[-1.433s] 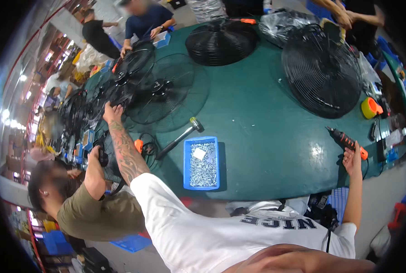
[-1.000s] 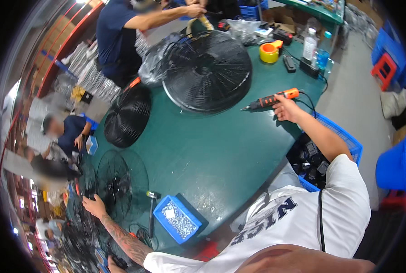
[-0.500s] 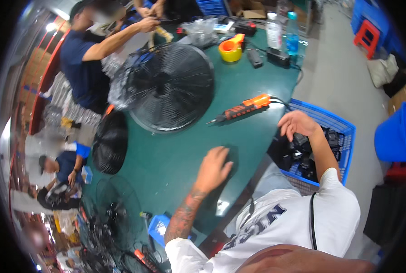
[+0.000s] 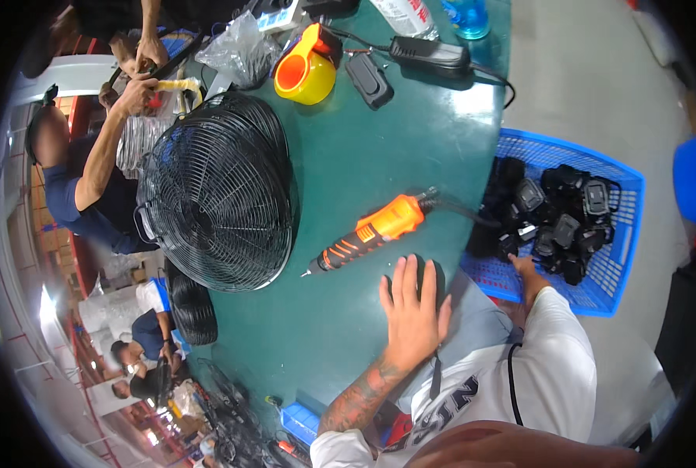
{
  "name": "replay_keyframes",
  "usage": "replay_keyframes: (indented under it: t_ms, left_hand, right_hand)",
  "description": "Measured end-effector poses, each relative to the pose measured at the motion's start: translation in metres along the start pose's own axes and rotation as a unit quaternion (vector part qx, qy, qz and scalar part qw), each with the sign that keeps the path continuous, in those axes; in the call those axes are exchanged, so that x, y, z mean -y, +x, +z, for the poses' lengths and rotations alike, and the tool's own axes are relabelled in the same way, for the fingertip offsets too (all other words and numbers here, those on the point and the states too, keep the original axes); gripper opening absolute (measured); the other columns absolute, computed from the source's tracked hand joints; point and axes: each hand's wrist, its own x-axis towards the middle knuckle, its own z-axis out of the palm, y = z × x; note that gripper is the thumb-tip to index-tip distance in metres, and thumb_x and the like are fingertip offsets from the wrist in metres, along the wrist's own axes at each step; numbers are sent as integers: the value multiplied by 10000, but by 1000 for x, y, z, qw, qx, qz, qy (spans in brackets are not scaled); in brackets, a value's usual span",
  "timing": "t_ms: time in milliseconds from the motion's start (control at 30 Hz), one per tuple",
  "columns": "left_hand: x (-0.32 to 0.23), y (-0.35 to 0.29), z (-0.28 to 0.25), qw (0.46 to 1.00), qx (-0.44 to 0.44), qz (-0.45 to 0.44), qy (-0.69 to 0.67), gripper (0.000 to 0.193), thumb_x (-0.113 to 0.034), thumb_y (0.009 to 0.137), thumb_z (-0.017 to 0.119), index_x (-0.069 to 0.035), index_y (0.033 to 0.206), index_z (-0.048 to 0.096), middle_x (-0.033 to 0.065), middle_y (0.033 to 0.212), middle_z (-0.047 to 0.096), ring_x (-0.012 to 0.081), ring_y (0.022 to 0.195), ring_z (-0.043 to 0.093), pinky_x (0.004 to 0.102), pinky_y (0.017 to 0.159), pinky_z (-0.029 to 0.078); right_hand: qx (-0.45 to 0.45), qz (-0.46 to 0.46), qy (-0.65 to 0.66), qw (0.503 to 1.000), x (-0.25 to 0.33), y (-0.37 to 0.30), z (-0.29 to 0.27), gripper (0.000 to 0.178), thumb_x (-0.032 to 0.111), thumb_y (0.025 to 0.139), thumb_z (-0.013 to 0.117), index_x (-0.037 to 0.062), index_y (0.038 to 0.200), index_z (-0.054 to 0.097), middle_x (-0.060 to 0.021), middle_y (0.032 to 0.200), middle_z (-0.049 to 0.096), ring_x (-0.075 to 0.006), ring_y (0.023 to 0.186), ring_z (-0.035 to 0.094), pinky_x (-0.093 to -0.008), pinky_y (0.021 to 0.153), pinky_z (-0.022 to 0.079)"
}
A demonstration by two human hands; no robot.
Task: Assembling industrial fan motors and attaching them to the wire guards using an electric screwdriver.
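My left hand [image 4: 412, 316] lies on the green table near its edge, fingers stretched out and nothing in them. Just beyond it rests an orange and black electric screwdriver [image 4: 371, 232], its tip pointing left and its cable running right. My right hand [image 4: 525, 271] reaches into the near side of a blue plastic basket [image 4: 625, 257]. Its fingertips are at a heap of black plastic parts [image 4: 550, 226] and are mostly hidden, so I cannot make out whether they grip one.
Black round fan grilles [image 4: 215, 195] stand stacked on the left. Farther off are a yellow tape roll [image 4: 310, 86], a black power adapter [image 4: 430, 56] and a clear plastic bag [image 4: 242, 51]. A co-worker's hand [image 4: 137, 97] is beyond the grilles. A blue bin [image 4: 299, 421] sits at lower left.
My right hand has gone down from above the basket's edge to the black parts. The left hand now lies nearer the screwdriver and table edge. The view has shifted toward the basket.
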Motion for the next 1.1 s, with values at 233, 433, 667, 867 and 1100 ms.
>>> replay_keyframes:
  t_ms: [233, 433, 667, 867, 1100]
  left_hand:
    - [-3, -1, -4, 998, 11, -16, 53, 787, -245, 788, 780, 33, 1428, 417, 311, 1498, 331, 504, 1399, 305, 630, 1115, 250]
    - [-6, -2, 12, 993, 43, 3, 109, 848, -328, 846, 755, 57, 1460, 315, 326, 1511, 257, 541, 1391, 271, 680, 1090, 280]
    - [-14, -2, 4, 992, 42, -2, 120, 877, -309, 879, 732, 78, 1490, 235, 345, 1516, 223, 507, 1419, 257, 631, 1123, 260]
    - [-14, -3, 6, 995, 19, 8, 98, 874, -340, 856, 752, 58, 1477, 282, 316, 1513, 241, 522, 1399, 265, 683, 1080, 301]
    - [-11, -1, 7, 997, -6, -9, 80, 790, -285, 879, 728, 44, 1480, 334, 314, 1502, 302, 500, 1398, 311, 623, 1120, 289]
  right_hand:
    - [-137, -367, 119, 912, 50, 34, 71, 727, 632, 855, 638, 28, 1258, 675, -277, 1388, 565, -455, 1299, 524, -474, 1115, 391]
    - [3, 72, 52, 996, 120, 34, 86, 998, 561, 721, 779, 40, 1496, 425, -282, 1498, 442, -393, 1344, 496, -451, 1095, 420]
    - [-64, 98, 89, 989, 158, -17, 27, 893, 619, 782, 748, 65, 1437, 498, -226, 1458, 407, -387, 1343, 450, -519, 1105, 399]
    - [-136, 147, 197, 960, 124, 49, 47, 608, 481, 865, 643, -24, 1201, 683, -202, 1069, 706, -382, 977, 693, -434, 898, 555]
    - [-139, 45, 381, 913, 89, 10, 81, 330, 366, 911, 666, 41, 868, 708, -68, 775, 667, -198, 668, 641, -353, 562, 522]
